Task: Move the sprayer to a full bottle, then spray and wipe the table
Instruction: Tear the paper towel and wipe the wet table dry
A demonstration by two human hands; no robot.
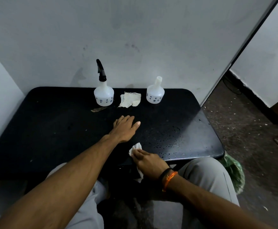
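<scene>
A white bottle (103,95) with the black sprayer (101,70) on top stands at the back of the black table (52,129). A second white bottle (155,94), its neck uncapped, stands to its right. Between them lies a crumpled cloth (130,99). My left hand (125,127) rests flat on the table's middle, fingers straight. Near the front edge, my right hand (147,160) presses a white tissue (135,148) onto the table, fingers laid over it. Water droplets glisten on the table's right part.
A small brownish scrap (98,109) lies in front of the sprayer bottle. A grey wall stands right behind the table. Speckled floor and a green bundle (233,172) lie to the right. My knees sit under the front edge.
</scene>
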